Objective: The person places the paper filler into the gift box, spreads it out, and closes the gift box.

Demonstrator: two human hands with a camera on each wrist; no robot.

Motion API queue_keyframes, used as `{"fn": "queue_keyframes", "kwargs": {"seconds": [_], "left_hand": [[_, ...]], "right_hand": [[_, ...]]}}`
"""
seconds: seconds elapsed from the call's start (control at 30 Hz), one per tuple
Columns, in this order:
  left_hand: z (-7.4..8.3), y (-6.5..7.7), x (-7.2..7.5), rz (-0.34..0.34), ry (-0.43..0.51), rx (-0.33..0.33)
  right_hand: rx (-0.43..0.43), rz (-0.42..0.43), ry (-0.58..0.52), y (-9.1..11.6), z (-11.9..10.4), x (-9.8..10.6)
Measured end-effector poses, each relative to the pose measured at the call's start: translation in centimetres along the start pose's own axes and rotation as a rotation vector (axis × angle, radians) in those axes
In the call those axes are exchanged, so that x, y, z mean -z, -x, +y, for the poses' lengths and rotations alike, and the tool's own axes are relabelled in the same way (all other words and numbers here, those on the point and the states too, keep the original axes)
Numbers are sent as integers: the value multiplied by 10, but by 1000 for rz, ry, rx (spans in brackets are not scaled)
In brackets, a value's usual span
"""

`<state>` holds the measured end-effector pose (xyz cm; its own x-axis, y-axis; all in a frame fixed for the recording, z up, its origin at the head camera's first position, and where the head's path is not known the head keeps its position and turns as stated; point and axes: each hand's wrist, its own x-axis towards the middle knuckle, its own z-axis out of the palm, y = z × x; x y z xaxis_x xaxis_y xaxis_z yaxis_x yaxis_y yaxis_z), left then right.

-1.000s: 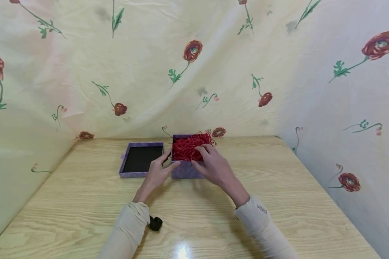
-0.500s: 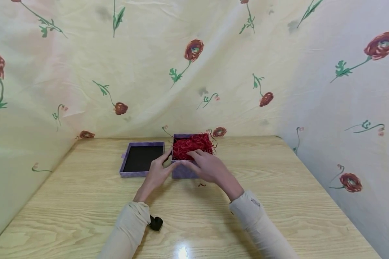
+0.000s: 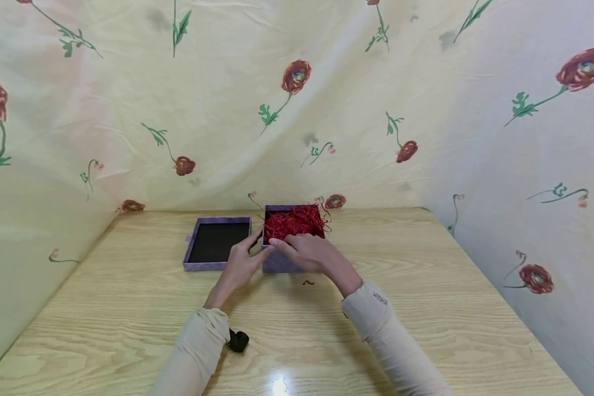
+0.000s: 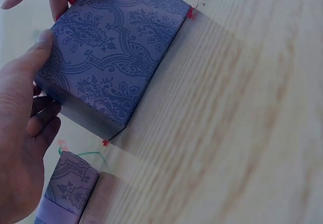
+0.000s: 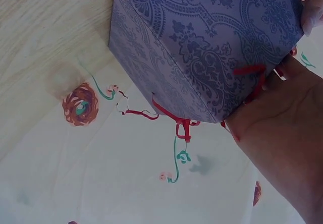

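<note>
A purple patterned box (image 3: 283, 263) with a damask print stands at the back of the table, filled with red shredded paper (image 3: 297, 221). My left hand (image 3: 242, 264) holds its front left corner, thumb on the front face and fingers along the side, as the left wrist view shows with the box wall (image 4: 116, 52). My right hand (image 3: 312, 254) reaches over the front rim, its fingers on the shreds and its thumb stretched out toward the left thumb. Its fingertips are hidden behind the box wall (image 5: 202, 42) in the right wrist view.
Left of the box lies its purple lid (image 3: 203, 268), black inside face up. A loose red strand (image 3: 308, 282) lies on the wooden table (image 3: 425, 308) in front of the box. A small black object (image 3: 237, 341) shows beside the left sleeve. Flower-printed cloth (image 3: 218, 110) hangs behind.
My right hand has moved left along the front rim. The shreds sit lower and flatter near the front. A red strand has appeared on the table. The left hand has stayed put.
</note>
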<state>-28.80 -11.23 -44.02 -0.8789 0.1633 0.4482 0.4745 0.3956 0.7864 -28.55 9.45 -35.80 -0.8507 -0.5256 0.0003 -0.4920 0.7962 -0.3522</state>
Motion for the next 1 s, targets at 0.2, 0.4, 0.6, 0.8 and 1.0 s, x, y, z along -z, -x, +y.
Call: {"fn": "queue_keyframes", "kwargs": {"seconds": [0.2,0.4,0.6,0.8,1.0], "left_hand": [[1,0,0,-11,2,34],[1,0,0,-24,7,44],[2,1,2,-37,24,61],[1,1,2,-40,30,70],[-1,1,1,-39,24,47]], "right_hand": [[35,60,16,1,3,5],[82,325,-28,1,17,15],[17,514,-70,-8,35,20],[-83,376,-35,-19,43,18],[-143,274,43,-30,42,13]]}}
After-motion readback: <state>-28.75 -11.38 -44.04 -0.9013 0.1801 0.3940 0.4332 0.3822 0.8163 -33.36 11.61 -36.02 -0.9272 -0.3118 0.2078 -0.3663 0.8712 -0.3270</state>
